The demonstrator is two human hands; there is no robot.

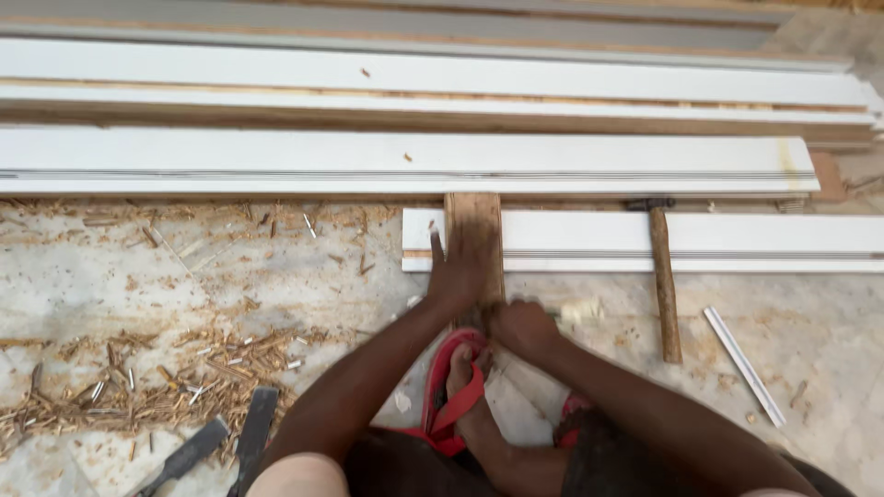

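My left hand (462, 267) lies flat, fingers apart, pressing on a short brown wooden plank (476, 216) that rests across a white moulding strip (691, 239) on the floor. At the plank's near end my right hand (521, 325) is curled into a fist; motion blur hides whether anything is in it. A foot in a red sandal (453, 391) sits just below both hands, against the plank's near end.
A hammer (663, 281) with a wooden handle lies to the right, its head on the white strip. Long white boards (368, 156) are stacked along the far side. Two chisels (226, 442) lie at lower left among wood shavings (138, 377). A thin white strip (744, 365) lies at right.
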